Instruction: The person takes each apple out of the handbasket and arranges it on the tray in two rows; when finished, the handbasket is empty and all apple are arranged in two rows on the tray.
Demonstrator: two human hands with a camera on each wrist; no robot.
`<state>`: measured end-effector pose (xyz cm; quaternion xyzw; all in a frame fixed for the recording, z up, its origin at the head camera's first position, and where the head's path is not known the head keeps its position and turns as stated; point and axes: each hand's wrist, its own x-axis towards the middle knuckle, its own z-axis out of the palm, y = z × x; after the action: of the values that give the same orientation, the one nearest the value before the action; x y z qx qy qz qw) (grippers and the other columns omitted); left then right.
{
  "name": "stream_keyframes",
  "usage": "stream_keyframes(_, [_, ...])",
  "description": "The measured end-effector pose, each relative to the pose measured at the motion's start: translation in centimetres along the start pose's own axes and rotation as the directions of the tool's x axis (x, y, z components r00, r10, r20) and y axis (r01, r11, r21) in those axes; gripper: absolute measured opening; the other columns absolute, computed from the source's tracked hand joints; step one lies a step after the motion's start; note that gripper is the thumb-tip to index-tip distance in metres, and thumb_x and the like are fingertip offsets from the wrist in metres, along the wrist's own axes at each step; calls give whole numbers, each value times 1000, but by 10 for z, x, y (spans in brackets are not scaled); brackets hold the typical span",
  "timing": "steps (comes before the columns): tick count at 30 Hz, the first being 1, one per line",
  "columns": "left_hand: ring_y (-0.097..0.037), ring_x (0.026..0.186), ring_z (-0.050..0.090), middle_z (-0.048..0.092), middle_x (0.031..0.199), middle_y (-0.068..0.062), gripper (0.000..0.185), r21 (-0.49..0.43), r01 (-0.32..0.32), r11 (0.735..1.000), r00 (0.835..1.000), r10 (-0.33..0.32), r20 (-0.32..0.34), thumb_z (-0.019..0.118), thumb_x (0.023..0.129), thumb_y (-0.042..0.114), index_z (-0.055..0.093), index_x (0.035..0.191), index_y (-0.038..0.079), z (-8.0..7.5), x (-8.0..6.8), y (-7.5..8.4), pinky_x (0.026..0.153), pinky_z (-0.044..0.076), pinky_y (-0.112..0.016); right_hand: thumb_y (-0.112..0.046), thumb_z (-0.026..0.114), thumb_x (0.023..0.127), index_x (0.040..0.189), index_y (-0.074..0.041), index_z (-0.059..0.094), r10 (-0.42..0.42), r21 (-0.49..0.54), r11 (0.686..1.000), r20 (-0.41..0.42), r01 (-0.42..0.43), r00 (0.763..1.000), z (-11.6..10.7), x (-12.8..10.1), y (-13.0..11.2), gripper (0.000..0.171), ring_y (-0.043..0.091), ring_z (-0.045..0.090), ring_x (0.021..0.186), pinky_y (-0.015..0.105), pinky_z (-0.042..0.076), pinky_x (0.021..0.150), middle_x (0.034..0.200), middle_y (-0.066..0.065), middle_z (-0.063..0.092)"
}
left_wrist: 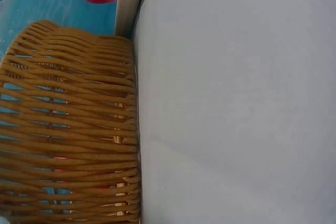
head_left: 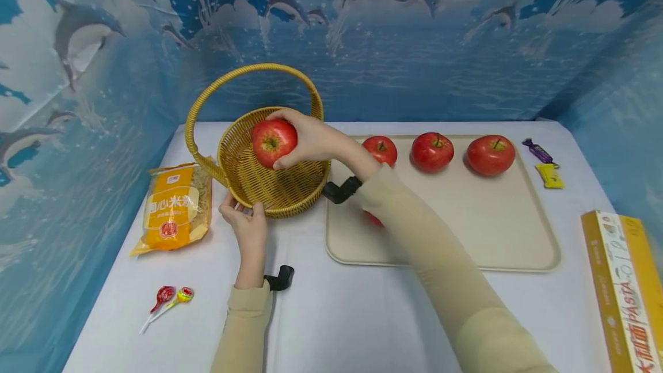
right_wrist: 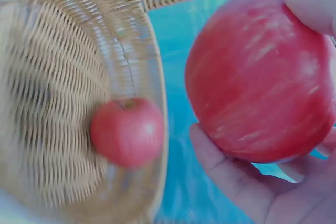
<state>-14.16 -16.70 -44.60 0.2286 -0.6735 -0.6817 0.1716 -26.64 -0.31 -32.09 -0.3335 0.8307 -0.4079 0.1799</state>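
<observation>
My right hand (head_left: 305,140) grips a red apple (head_left: 273,141) just above the bowl of a woven yellow basket (head_left: 243,183) with a tall handle. In the right wrist view the held apple (right_wrist: 262,77) fills the right side, with my fingers (right_wrist: 236,182) under it, and a second apple (right_wrist: 127,132) lies inside the basket (right_wrist: 47,103). My left hand (head_left: 247,217) holds the basket's near rim. The left wrist view shows the basket's side wall (left_wrist: 68,129) on the white cloth. Three more apples (head_left: 432,151) stand in a row on the beige tray (head_left: 466,229).
A yellow noodle packet (head_left: 173,209) lies left of the basket, and two lollipops (head_left: 168,298) lie near the front left. Small wrapped candies (head_left: 544,160) sit right of the tray. A pasta box (head_left: 627,286) is at the right edge. Blue backdrop walls enclose the table.
</observation>
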Motion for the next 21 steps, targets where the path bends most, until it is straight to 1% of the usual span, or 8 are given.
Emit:
stream_keyframes(4, [-30,132,34,19,146,-15,61,14,14,1000,1000,-14,9,44,92,-2,17,146,6,0,-1,1,100,43,-35,-30,85,74,146,-18,36,47,55,998,-117,-41,992,-21,-54,20,87,21,50,122,43,49,99,142,4,44])
stream_keyframes(6, [-30,132,34,19,146,-16,61,17,16,1000,1000,-16,10,44,91,-2,17,146,6,0,-2,1,101,43,-37,-29,85,74,146,-18,34,114,80,992,-164,-101,980,-32,-83,33,88,22,48,123,47,49,99,143,5,43])
stream_keyframes(8, [-30,132,33,18,146,-16,61,17,15,1000,1000,-15,11,44,91,-2,17,145,6,-1,-2,1,103,42,-38,-30,84,76,147,-18,32,178,94,982,-207,-162,962,-42,-111,48,88,25,47,125,49,49,99,144,6,42])
stream_keyframes(10, [-30,132,33,18,145,-16,62,16,11,1000,1000,-11,11,44,91,-3,17,145,6,-1,-2,1,104,41,-38,-30,83,77,147,-18,29,249,113,967,-249,-227,936,-49,-137,63,89,27,44,127,52,50,98,144,7,41])
stream_keyframes(12, [-30,132,33,18,145,-15,62,17,8,1000,1000,-9,14,44,91,-2,16,145,6,-1,-3,1,104,41,-38,-30,81,79,149,-16,26,313,131,949,-292,-286,904,-54,-162,77,90,29,42,129,54,49,97,145,9,40])
stream_keyframes(15, [-30,132,33,18,146,-15,62,26,13,1000,1000,-13,14,44,91,-2,16,146,7,-1,-4,2,104,41,-39,-29,80,81,150,-13,22,381,153,925,-350,-349,856,-55,-195,98,92,33,40,131,56,49,97,148,13,37])
stream_keyframes(18, [-29,132,33,17,146,-15,61,21,18,1000,1000,-18,17,44,91,-2,16,146,7,-1,-4,2,104,41,-38,-30,78,83,150,-8,18,424,159,906,-384,-393,821,-51,-224,117,93,38,37,133,56,49,98,149,19,33])
stream_keyframes(21, [-29,132,33,17,145,-14,61,11,16,1000,1000,-17,22,43,92,-2,16,145,6,-1,-4,2,104,41,-37,-30,77,85,149,-5,17,450,167,893,-400,-419,799,-46,-245,132,91,42,36,133,57,49,96,149,22,31])
